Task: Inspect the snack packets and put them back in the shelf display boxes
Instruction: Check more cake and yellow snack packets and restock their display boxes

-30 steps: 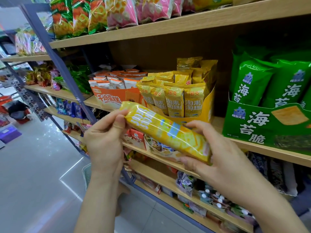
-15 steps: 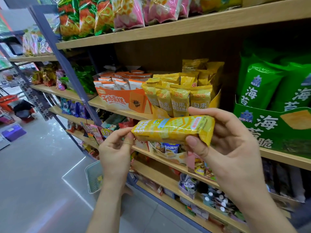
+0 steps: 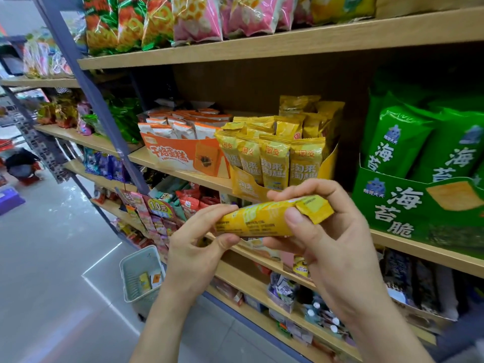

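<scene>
Head view: a yellow snack packet (image 3: 262,218) is held level at centre frame, in front of the wooden shelf (image 3: 180,176) and just below the yellow display box (image 3: 245,186) of upright yellow packets. Its left end is pinched between thumb and fingertips of the left hand (image 3: 196,247). Its right end is clasped by the right hand (image 3: 332,244), thumb pressed on the near face, fingers curled over the top. An orange display box (image 3: 183,158) is seen left of the yellow one, a green box (image 3: 408,205) at right. A pale basket (image 3: 138,273) is seen on the floor, lower left.

Bright, even light; floor (image 3: 65,258) glare; edges bent, w/ slight blur.
</scene>
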